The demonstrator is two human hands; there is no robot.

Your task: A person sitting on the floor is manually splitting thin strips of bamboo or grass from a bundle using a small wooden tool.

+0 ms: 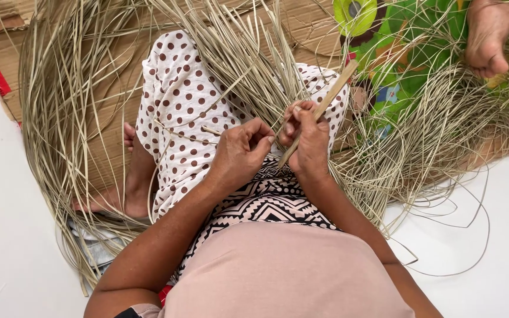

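Note:
I sit on the floor with a fan of long dried reed strips (pixel 237 53) spread over my lap, which is covered by spotted white cloth (pixel 178 112). My left hand (pixel 240 153) pinches thin strips at the base of the fan. Close beside it, my right hand (pixel 308 141) grips a flat wooden stick (pixel 331 94) that slants up to the right, and its fingers also touch the strips. The two hands almost meet over my knees.
Loose bundles of reed strips lie at the left (pixel 54 118) and right (pixel 443 135). Flattened cardboard (pixel 307 29) and a green patterned mat (pixel 407 53) lie under them. Another person's foot (pixel 487 35) rests at the top right. The floor (pixel 7 235) is white.

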